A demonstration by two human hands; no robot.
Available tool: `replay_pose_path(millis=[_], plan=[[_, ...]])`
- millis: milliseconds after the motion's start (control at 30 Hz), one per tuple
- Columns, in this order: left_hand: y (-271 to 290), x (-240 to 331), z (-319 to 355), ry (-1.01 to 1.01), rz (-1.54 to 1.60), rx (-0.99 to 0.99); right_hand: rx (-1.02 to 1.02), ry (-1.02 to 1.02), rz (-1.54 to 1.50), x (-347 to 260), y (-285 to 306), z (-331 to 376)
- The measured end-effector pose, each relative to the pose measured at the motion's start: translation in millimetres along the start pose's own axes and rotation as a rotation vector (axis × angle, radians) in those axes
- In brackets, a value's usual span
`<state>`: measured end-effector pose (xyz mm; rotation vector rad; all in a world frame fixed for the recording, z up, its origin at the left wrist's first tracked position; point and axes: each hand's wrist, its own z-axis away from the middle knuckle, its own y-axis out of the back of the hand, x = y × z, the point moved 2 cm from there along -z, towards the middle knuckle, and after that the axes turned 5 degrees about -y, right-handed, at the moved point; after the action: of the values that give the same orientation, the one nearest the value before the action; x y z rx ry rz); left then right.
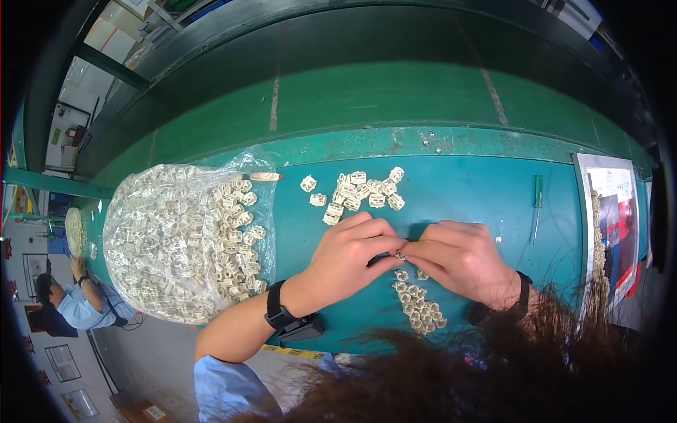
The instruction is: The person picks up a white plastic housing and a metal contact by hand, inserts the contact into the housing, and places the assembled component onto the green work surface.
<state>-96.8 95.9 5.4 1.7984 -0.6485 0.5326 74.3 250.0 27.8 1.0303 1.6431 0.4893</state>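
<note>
Both hands meet over the green table. My left hand (357,247) and my right hand (458,257) are closed, fingertips pinching one small beige plastic part (400,255) between them; most of it is hidden by the fingers. Just below the hands lies a cluster of small beige ring-shaped parts (421,310), open ends up. Beyond my left hand is a loose pile of beige block-shaped plastic parts (350,192). To the left, a big clear plastic bag (169,240) is full of the same kind of parts, some spilling from its mouth.
A green-handled screwdriver (538,197) lies at the right, beside a framed sheet (612,218) standing at the table's end. Behind the table runs a green conveyor belt (381,99) past a raised metal edge. A co-worker in a blue shirt (88,304) sits at far left.
</note>
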Motion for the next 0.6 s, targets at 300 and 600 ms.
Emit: replay_pose_path(millis=[300,600], plan=[[0.0,0.2,-0.6,0.005,0.001,-0.008,0.005,0.004,0.002,0.4,2.1,1.1],[-0.5,-0.1,0.0,0.005,0.002,0.000,0.011,0.019,0.011,-0.9,1.5,0.1]])
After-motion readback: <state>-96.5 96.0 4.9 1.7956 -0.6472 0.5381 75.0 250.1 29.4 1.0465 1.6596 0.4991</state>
